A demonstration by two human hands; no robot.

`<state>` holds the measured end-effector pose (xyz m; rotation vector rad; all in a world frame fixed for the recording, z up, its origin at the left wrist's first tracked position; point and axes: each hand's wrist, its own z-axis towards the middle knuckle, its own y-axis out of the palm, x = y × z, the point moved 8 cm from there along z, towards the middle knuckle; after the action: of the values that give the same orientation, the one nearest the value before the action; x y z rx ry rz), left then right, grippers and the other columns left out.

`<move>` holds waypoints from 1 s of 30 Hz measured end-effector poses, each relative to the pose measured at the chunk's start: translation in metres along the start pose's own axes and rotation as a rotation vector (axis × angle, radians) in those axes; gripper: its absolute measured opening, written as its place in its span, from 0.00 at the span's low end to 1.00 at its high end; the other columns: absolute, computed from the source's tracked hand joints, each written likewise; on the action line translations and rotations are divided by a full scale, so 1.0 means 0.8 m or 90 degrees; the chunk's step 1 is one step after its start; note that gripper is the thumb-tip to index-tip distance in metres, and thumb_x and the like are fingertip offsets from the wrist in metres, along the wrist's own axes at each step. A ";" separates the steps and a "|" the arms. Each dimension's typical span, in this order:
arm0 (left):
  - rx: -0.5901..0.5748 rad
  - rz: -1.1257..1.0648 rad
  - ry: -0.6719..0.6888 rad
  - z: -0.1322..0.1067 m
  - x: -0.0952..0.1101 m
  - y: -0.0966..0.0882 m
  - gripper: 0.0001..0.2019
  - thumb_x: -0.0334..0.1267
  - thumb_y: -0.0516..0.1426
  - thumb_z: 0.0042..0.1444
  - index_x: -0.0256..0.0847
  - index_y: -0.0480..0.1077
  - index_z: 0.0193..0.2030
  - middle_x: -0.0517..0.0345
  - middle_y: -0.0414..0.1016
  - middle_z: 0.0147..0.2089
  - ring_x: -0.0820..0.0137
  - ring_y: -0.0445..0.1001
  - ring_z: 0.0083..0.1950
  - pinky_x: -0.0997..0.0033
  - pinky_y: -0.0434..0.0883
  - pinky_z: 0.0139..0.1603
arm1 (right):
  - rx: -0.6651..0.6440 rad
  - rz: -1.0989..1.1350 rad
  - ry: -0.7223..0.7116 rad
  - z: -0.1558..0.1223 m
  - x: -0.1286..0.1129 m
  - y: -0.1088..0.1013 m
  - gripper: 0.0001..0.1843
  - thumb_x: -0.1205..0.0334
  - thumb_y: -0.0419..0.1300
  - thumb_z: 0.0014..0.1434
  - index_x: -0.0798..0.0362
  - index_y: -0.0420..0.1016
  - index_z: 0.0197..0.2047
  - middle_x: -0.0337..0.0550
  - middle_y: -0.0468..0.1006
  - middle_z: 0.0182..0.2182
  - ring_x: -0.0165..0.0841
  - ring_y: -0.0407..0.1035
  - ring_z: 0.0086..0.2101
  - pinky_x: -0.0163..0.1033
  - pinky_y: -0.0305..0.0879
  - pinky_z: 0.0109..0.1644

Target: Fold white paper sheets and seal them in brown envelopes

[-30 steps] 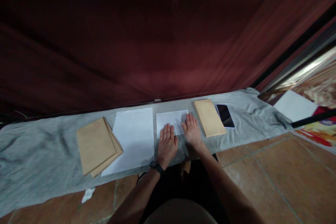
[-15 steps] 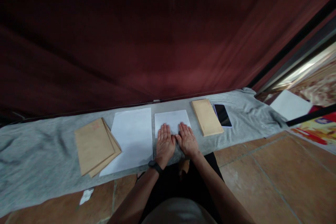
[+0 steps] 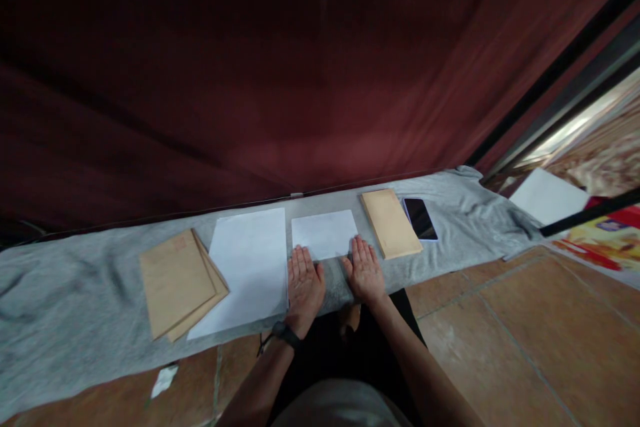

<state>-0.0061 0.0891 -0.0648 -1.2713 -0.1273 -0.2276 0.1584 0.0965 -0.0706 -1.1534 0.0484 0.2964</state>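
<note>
A small white sheet of paper (image 3: 324,233), perhaps folded, lies flat on the grey cloth (image 3: 395,277) in front of me. My left hand (image 3: 305,283) rests flat with its fingers out, the tips at the sheet's near left corner. At the near right corner is my right hand (image 3: 367,270), also flat, with the thumb held out to the side. Neither hand grips anything. Left of my left hand lies a larger white paper sheet (image 3: 250,260), whose left side is partly covered by brown envelopes (image 3: 177,280).
Right of the small sheet lies a stack of brown envelopes (image 3: 391,223), with a phone (image 3: 421,219) beside it. A dark red curtain (image 3: 320,80) hangs behind the cloth-covered surface. A white scrap (image 3: 164,380) lies on the tiled floor (image 3: 490,333).
My hands have moved apart, from side by side on the small sheet's near half to its two near corners. More of the sheet shows now.
</note>
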 end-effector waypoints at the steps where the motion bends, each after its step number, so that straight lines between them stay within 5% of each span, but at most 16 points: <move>1: -0.004 -0.006 0.020 0.000 0.006 0.000 0.32 0.38 0.43 0.68 0.22 0.44 0.74 0.31 0.49 0.75 0.52 0.46 0.77 0.44 0.54 0.73 | 0.001 0.000 0.000 0.000 0.000 0.000 0.35 0.50 0.46 0.73 0.67 0.52 0.72 0.64 0.57 0.69 0.48 0.54 0.68 0.55 0.53 0.69; 7: -0.075 -0.042 0.133 0.027 0.062 0.020 0.30 0.39 0.42 0.69 0.24 0.48 0.73 0.36 0.50 0.75 0.57 0.46 0.77 0.50 0.54 0.74 | -0.006 0.001 -0.001 0.000 -0.001 0.001 0.33 0.53 0.46 0.73 0.67 0.52 0.72 0.63 0.57 0.69 0.48 0.53 0.68 0.56 0.52 0.70; 11: -0.110 -0.039 0.128 0.060 0.071 0.042 0.30 0.43 0.41 0.70 0.26 0.50 0.73 0.38 0.51 0.75 0.58 0.48 0.76 0.52 0.53 0.74 | -0.003 -0.001 0.002 -0.001 -0.001 0.000 0.32 0.55 0.45 0.73 0.66 0.51 0.73 0.63 0.58 0.69 0.46 0.53 0.68 0.56 0.52 0.70; 19: -0.093 -0.027 0.096 0.098 0.033 0.055 0.31 0.45 0.41 0.70 0.27 0.49 0.74 0.39 0.49 0.76 0.58 0.44 0.77 0.51 0.50 0.75 | -0.013 0.010 0.007 0.000 -0.001 -0.001 0.34 0.51 0.46 0.73 0.65 0.50 0.73 0.63 0.57 0.69 0.47 0.53 0.68 0.56 0.52 0.70; 30: -0.039 -0.008 -0.018 0.126 -0.029 0.044 0.32 0.44 0.43 0.69 0.19 0.52 0.71 0.31 0.50 0.74 0.53 0.47 0.77 0.49 0.50 0.75 | -0.030 0.012 0.008 0.001 -0.001 -0.001 0.35 0.50 0.45 0.73 0.66 0.49 0.73 0.64 0.56 0.69 0.48 0.52 0.69 0.57 0.52 0.70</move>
<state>-0.0172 0.1972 -0.0733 -1.3351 -0.1535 -0.2268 0.1577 0.0966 -0.0692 -1.2028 0.0634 0.3078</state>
